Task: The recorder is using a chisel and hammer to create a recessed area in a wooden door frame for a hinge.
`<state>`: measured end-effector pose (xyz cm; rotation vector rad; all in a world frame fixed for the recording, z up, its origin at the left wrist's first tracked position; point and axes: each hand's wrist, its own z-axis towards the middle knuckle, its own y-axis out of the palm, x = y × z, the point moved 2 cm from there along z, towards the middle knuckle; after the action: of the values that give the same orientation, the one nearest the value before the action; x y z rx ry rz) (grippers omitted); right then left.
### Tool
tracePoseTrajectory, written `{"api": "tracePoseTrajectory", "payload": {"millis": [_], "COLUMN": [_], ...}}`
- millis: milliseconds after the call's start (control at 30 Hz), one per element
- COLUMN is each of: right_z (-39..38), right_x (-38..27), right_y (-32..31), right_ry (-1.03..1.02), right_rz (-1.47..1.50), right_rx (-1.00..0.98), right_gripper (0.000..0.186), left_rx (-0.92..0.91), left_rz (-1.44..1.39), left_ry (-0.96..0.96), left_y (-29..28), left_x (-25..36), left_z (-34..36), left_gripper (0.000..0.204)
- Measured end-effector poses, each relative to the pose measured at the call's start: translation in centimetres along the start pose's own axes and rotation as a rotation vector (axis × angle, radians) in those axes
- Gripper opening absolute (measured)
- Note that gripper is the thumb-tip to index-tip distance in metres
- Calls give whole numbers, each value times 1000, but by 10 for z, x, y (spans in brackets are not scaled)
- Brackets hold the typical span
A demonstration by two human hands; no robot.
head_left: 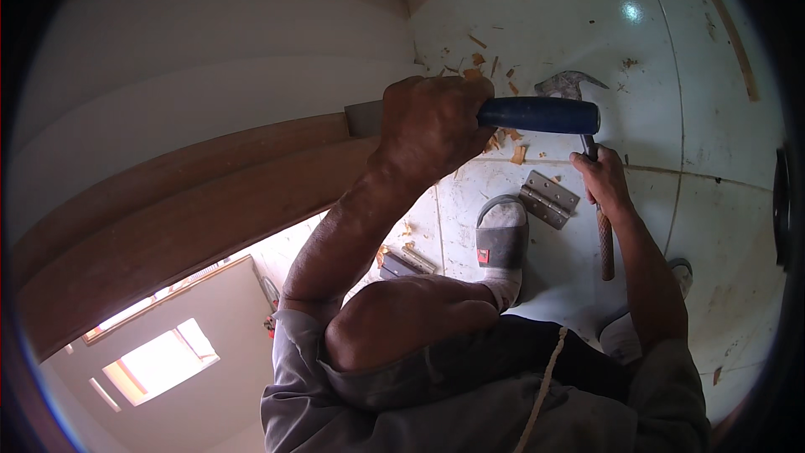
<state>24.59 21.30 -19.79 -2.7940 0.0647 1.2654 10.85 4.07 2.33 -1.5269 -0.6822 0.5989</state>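
Note:
My left hand (432, 122) is closed round a chisel, its thick blue handle (541, 114) pointing right. The fist hides where handle and blade meet. Left of the fist, a flat grey piece (362, 119) lies along the edge of the brown wood (277, 147); I cannot tell whether it is the blade. My right hand (604, 178) grips a claw hammer by its shaft. The hammer's worn steel head (570, 84) is just beyond the end of the chisel handle, with a visible gap. Its textured grip (605, 247) sticks out below the hand.
A metal hinge (549, 199) lies on the dirty tiled floor (620, 226) beside my slippered foot (501, 239). Another hinge-like metal piece (407, 262) rests near my knee. Wood chips (518, 153) are scattered around the chisel. A thin wooden strip (728, 25) lies far right.

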Motion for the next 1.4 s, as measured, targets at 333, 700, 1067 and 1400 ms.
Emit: {"api": "tracePoseTrajectory", "payload": {"millis": [333,700,1067,1400], "right_z": [0,-9,-69,-89], "right_x": [-1,-3,-88,-75], "right_y": [-1,-6,-24,-27], "right_ry": [13,-19,-279,-377], "right_rz": [27,98,728,334], "right_rx": [3,58,178,144], "right_gripper": [31,30,25,25], "left_rx": [26,-72,62,124], "left_rz": [8,38,-42,-135], "left_ry": [0,-22,-67,-101], "left_y": [-3,-2,-22,-26], "left_x": [-2,-2,-6,-14], "left_z": [5,6,9,4], "left_gripper": [11,13,15,15]}}
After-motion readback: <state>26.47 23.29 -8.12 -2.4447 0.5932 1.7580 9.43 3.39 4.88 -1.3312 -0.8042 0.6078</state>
